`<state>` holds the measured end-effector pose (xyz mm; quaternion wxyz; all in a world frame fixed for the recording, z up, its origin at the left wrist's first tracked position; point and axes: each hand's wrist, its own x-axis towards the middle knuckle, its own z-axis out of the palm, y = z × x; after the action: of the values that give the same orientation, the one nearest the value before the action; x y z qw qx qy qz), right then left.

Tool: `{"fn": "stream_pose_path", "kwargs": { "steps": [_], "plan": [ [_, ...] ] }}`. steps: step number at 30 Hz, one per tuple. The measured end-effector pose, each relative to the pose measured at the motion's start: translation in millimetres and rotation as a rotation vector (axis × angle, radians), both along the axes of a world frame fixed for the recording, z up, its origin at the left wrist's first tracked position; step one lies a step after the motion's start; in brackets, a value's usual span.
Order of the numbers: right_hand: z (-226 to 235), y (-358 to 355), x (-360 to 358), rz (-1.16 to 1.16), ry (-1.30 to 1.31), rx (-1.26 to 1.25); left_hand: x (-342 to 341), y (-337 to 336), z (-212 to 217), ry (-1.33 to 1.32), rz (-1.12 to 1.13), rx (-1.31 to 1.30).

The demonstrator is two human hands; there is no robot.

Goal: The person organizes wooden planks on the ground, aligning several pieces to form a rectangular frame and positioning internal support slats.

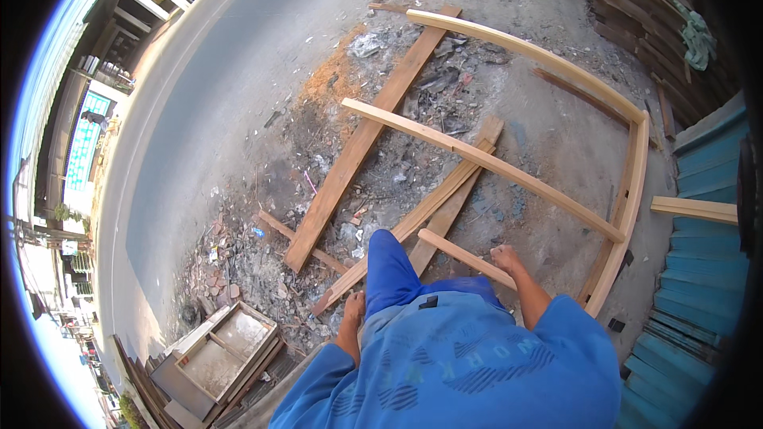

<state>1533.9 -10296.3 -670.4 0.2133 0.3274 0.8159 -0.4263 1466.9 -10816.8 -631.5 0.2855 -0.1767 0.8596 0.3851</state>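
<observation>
My right hand hovers by the short front rail of a pale timber frame. Its fingers look loosely curled, and nothing shows in them. My left hand hangs low at my side, close to the near end of a long wooden strip; its fingers are small and partly hidden. The frame has one long side beam at the right, with rails reaching left from it. Beneath the rails, a wide brown plank lies slantwise, and a second board crosses under the strip. My blue-clad knee is raised between my hands.
Rubble and litter cover the ground under the timber. A paved road curves along the left. Stacked boards stand at the far right, above blue corrugated sheeting. An old wooden panel lies at the lower left.
</observation>
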Motion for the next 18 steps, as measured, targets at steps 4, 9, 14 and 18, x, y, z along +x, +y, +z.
{"fn": "stream_pose_path", "kwargs": {
  "steps": [4,9,14,18],
  "plan": [
    [37.3,-20.2,-95.8,-0.009,-0.046,-0.038,-14.5,-57.9,-53.6,-0.118,-0.045,-0.04],
    [14.5,-57.9,-172.0,-0.12,0.148,0.107,-138.0,-55.5,-44.8,-0.276,-0.061,0.026],
    [-8.4,-120.0,-241.9,-0.344,0.08,0.117,-349.5,-102.0,-115.4,-0.228,-0.186,0.105],
    [15.5,-163.6,-288.9,-0.082,-0.132,0.192,-488.4,-87.4,-48.7,-0.06,-0.067,0.262]
  ]
}}
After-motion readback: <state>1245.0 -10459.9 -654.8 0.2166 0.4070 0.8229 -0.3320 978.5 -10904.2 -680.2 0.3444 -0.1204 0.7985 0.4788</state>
